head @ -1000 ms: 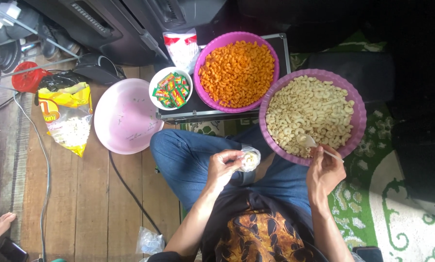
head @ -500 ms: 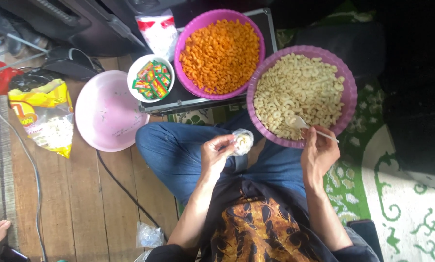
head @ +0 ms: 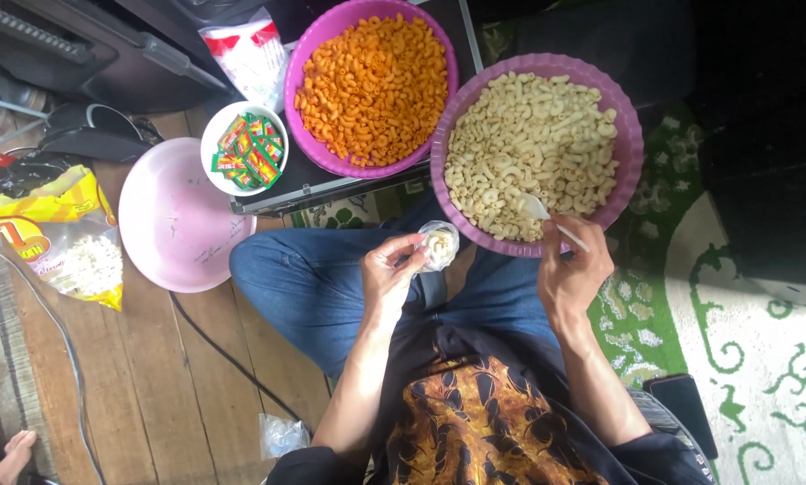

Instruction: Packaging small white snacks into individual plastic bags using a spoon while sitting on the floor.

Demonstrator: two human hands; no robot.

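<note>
Pale macaroni snacks (head: 529,144) filled the purple basin (head: 632,153) at the person's right knee. The right hand (head: 569,274), fingers closed round a white spoon (head: 538,208), dipped its bowl into the near edge of that heap. The left hand (head: 387,274) pinched a small clear bag (head: 439,244) over the lap, partly filled with the same pale pieces. A level spoonful, tipped with the bag mouth held wide and close to the basin rim, would likely spill least. Two purple basins showed, the second holding orange macaroni (head: 372,85); one white bowl of sachets (head: 244,148), one empty pink basin (head: 174,220) and one yellow packet (head: 53,233) lay on the wooden floor.
</note>
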